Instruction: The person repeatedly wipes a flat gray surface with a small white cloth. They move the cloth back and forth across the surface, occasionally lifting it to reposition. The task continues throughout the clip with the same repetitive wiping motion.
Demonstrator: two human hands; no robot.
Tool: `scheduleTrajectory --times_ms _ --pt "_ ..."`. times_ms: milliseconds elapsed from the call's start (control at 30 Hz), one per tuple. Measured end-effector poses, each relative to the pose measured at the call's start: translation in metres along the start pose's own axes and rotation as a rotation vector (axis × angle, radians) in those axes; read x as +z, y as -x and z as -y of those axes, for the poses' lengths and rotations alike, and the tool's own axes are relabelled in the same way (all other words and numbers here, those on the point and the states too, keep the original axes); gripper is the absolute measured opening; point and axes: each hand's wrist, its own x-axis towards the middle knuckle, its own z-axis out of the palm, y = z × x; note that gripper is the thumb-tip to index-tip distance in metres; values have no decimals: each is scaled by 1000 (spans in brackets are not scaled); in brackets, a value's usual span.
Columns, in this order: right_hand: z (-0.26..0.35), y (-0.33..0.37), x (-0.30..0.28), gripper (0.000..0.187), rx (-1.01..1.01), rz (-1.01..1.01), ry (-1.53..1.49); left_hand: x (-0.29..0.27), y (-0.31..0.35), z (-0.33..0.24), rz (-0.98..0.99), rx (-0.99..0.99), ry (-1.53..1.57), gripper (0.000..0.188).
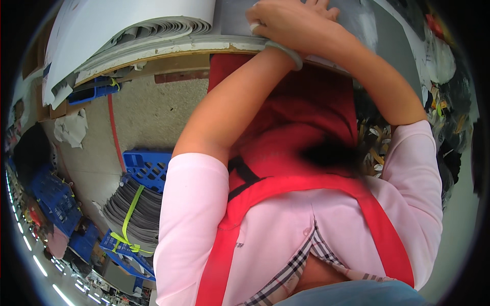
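Note:
My forearms cross at the top of the view, above a grey sheet (232,18) on the worktable. My left hand (320,7), with a pale bangle (286,53) at its wrist, reaches to the right beneath the other arm; its visible fingertips are apart and it looks open, with nothing seen in it. Over that wrist lies my right hand (278,21), a ring on one finger. Its fingers are bent and mostly hidden, so I cannot tell whether they hold anything. Left of the hands lies a stack of large white sheets (138,23), the near edges curled.
The worktable's worn edge (168,55) runs in front of my red apron (286,117). Lower left, a blue crate (145,168) stands beside dark sheets (135,209) bound with a yellow-green strap. Crumpled paper (71,126) lies on the floor. Scraps (375,145) are at right.

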Motion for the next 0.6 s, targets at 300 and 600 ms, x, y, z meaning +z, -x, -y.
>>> scheduleTrajectory --times_ms 300,600 --pt "-219 -81 51 32 -34 525 -892 -13 -6 -20 -120 -22 3 30" --pt "-328 -67 147 35 496 624 -1246 -24 -5 -13 -54 -25 7 25"
